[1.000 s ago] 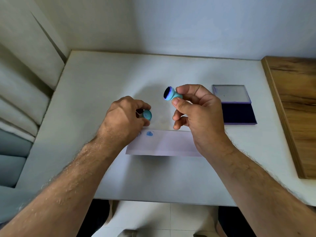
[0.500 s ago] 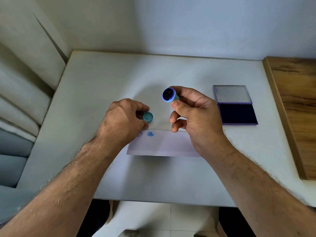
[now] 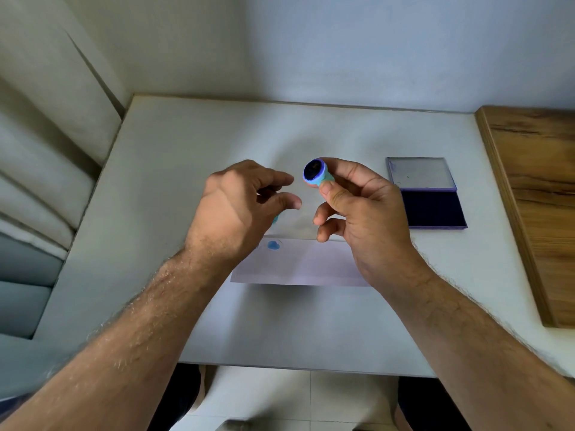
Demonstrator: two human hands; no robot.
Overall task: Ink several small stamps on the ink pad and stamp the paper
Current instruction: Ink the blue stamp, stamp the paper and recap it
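My right hand holds a small teal stamp by its body between thumb and fingers, above the table, with its dark blue inked face turned toward me. My left hand hovers just left of it, thumb and fingers apart. Under this hand only a sliver of the teal stamp cap shows, near the paper's top edge. The white paper strip lies below both hands with a blue heart print near its left end. The open ink pad sits to the right of my right hand.
The ink pad's lid lies flat behind the dark pad. A wooden board covers the table's right side. The white table meets a wall at the back and cushions on the left.
My left hand has opened and the teal cap has slipped from between its fingertips to under the hand. My right hand turned the stamp's inked face more toward me.
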